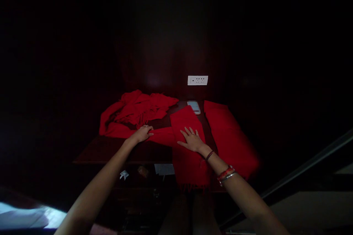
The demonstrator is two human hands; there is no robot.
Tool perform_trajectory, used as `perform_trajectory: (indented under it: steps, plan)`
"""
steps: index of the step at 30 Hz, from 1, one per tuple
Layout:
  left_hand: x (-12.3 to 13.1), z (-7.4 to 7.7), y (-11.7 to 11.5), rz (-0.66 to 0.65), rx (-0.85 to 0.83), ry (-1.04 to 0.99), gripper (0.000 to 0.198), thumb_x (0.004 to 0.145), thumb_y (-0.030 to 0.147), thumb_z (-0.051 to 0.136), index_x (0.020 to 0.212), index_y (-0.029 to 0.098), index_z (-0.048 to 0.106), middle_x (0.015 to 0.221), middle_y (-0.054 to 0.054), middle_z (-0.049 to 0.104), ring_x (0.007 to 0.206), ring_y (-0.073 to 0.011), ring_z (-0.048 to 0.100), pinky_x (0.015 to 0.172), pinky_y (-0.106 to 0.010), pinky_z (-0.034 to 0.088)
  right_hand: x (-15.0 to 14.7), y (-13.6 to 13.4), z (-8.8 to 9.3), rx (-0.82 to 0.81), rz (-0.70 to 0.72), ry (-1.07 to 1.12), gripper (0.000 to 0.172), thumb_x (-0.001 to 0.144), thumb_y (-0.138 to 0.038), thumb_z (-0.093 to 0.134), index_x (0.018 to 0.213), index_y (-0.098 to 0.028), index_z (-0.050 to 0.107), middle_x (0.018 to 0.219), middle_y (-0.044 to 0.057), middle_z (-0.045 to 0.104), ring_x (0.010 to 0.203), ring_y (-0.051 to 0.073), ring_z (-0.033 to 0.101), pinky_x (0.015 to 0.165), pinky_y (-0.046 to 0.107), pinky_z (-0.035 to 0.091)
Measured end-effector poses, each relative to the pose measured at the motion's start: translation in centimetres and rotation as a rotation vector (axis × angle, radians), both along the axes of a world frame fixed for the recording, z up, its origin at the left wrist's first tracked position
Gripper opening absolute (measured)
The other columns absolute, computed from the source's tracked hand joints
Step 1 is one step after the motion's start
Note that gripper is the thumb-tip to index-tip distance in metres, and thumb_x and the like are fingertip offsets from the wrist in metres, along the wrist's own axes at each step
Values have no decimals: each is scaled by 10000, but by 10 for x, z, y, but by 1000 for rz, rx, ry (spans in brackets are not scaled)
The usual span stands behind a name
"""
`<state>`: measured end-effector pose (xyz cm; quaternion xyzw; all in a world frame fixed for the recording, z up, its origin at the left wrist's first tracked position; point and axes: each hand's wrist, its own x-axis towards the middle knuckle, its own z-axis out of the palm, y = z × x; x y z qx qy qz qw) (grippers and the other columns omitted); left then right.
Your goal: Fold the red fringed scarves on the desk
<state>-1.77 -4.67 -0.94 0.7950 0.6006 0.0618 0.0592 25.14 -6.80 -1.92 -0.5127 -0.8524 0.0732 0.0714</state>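
A red fringed scarf lies partly flat on a dark wooden table, its fringed end hanging over the front edge. My right hand rests flat on it with fingers spread. To the left, the scarf narrows into a band, and my left hand is closed around that band with its fingers curled. Beyond the left hand the cloth runs into a loose, crumpled red heap with fringe showing. A second red cloth, folded flat, lies to the right of my right hand.
A phone-like pale object lies at the back of the table, below a white socket plate on the dark wall. Under the tabletop, a shelf holds white paper and small items. The surroundings are very dark.
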Motion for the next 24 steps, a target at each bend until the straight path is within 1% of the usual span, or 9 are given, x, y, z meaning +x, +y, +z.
perform_trajectory:
  steps: [3, 7, 10, 12, 14, 16, 18, 20, 24]
  plan:
    - [-4, 6, 2, 34, -21, -66, 159, 763, 273, 385, 801, 212, 527, 827, -24, 567, 825, -144, 512, 766, -210, 351, -25, -2, 8, -48, -146, 24, 690, 696, -598, 328, 1169, -101, 398, 1248, 198, 318, 1152, 342, 227, 883, 531, 127]
    - [-3, 20, 8, 51, -65, -273, 246, 779, 336, 324, 753, 194, 523, 776, 4, 572, 774, -132, 514, 741, -205, 363, -54, -6, 6, 10, -275, 148, 477, 709, -327, 469, 1096, -48, 451, 1192, 240, 374, 1114, 345, 289, 866, 524, 156]
    - [-9, 35, 13, 19, -235, -278, 231, 743, 329, 370, 705, 183, 546, 745, 16, 580, 757, -130, 511, 714, -198, 377, -44, 0, 7, -42, -242, 297, 270, 726, -179, 404, 909, -62, 564, 1018, 210, 531, 1002, 281, 435, 843, 419, 264]
    - [-12, 44, 15, 26, -349, -186, 136, 674, 281, 469, 698, 190, 567, 749, 16, 588, 763, -140, 515, 715, -206, 379, -24, 7, 9, -64, -254, 399, 266, 747, -172, 339, 815, -89, 582, 884, 156, 596, 870, 218, 516, 778, 333, 340]
    - [-6, 48, 15, 41, -362, -124, 156, 605, 237, 545, 753, 205, 587, 826, 1, 590, 812, -158, 513, 747, -225, 370, -4, 12, 9, -83, -310, 680, 295, 757, -199, 291, 806, -107, 566, 828, 100, 613, 782, 172, 537, 709, 275, 382]
    - [12, 45, 14, -11, -271, -155, 228, 622, 242, 546, 847, 224, 585, 941, -12, 571, 893, -161, 491, 803, -233, 342, 11, 14, 8, -147, -352, 1087, 292, 746, -244, 295, 824, -119, 547, 808, 57, 615, 743, 151, 539, 672, 248, 401]
    - [38, 35, 12, -129, -162, -214, 230, 699, 257, 480, 908, 233, 572, 1019, -13, 544, 972, -140, 453, 860, -220, 296, 18, 13, 5, -216, -347, 1368, 285, 724, -285, 335, 852, -129, 537, 826, 37, 614, 751, 145, 542, 676, 243, 409]
    - [64, 21, 11, -195, -108, -235, 233, 717, 250, 469, 928, 221, 566, 1043, -20, 535, 1009, -134, 429, 882, -213, 275, 18, 10, 3, -223, -322, 1454, 299, 708, -311, 367, 884, -137, 535, 884, 34, 607, 803, 145, 537, 718, 248, 403]
    - [85, 1, 24, -18, -94, -177, 257, 645, 196, 550, 902, 207, 562, 947, -27, 565, 898, -153, 497, 765, -214, 366, 14, 7, 4, -113, -225, 1331, 325, 709, -333, 382, 912, -143, 551, 974, 41, 584, 904, 142, 504, 819, 262, 352]
